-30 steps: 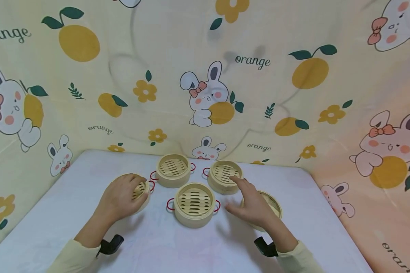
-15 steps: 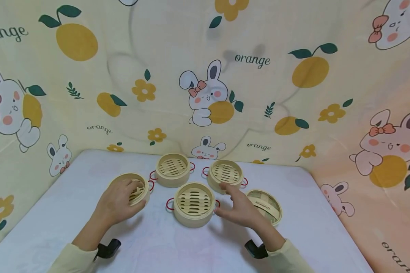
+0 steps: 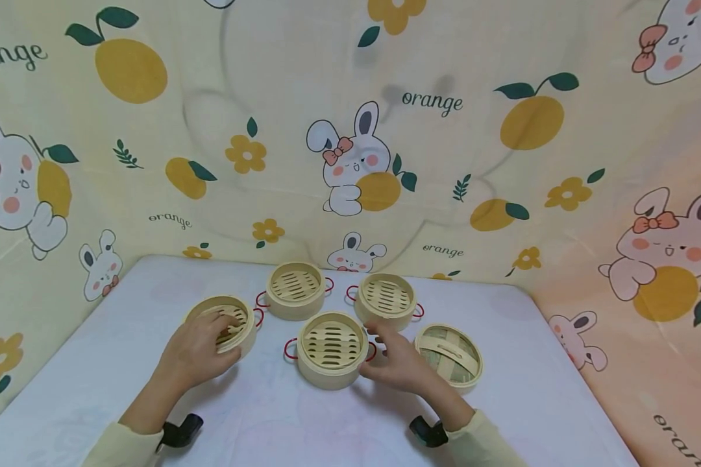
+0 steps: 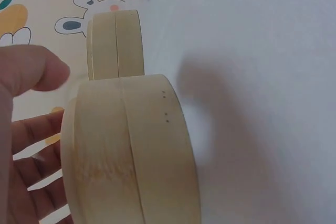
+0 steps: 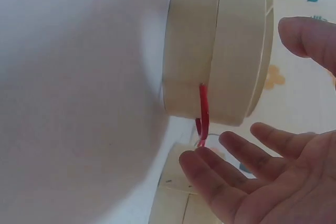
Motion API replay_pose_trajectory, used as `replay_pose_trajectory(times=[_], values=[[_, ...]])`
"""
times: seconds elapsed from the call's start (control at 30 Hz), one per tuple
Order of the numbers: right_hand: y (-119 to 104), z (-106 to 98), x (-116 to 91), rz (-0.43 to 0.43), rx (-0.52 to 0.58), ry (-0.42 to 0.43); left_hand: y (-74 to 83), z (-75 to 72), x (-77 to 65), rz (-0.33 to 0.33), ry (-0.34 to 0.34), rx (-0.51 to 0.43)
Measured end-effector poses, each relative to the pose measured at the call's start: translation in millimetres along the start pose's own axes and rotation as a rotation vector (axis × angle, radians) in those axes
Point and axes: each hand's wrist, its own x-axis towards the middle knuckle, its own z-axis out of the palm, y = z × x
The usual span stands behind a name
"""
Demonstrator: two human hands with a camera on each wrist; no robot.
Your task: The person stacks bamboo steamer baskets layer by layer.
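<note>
My left hand (image 3: 195,347) lies over the top of the leftmost small bamboo steamer (image 3: 244,319), fingers bent down toward its slatted top. In the left wrist view the thumb (image 4: 44,69) stands off that steamer's side wall (image 4: 131,150), while the other fingers pass behind its upper rim. Beside the front middle steamer (image 3: 333,347) is my right hand (image 3: 400,360), its fingers spread and relaxed. Seen from the right wrist, the fingertips (image 5: 194,163) are close to the steamer's red side handle (image 5: 203,111), and the thumb is apart from the wall.
Two more slatted steamers with red handles, back left (image 3: 295,288) and back right (image 3: 385,297), stand near the patterned backdrop (image 3: 257,207). A round woven lid (image 3: 450,357) with a bamboo strip across it lies right of my right hand. All rest on a white-covered table (image 3: 269,421).
My right hand has moved left, from over the woven lid to the front middle steamer's right side. The left hand has drawn back slightly, showing more of the leftmost steamer. The steamers stay put.
</note>
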Motion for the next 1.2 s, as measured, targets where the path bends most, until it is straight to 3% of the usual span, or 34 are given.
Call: replay_pose_trajectory(times=[0.63,1.07,1.2], values=[[5.0,5.1,1.4,0.040,-0.020,-0.017,-3.1,4.8,-5.7,0.023,0.017,0.034],[5.5,4.3,1.9,0.032,-0.010,-0.035,-0.3,-0.4,-5.6,-0.029,-0.037,0.033],[6.3,4.2,1.7,0.021,-0.009,-0.042,-0.4,1.2,-6.0,-0.013,-0.009,0.029]])
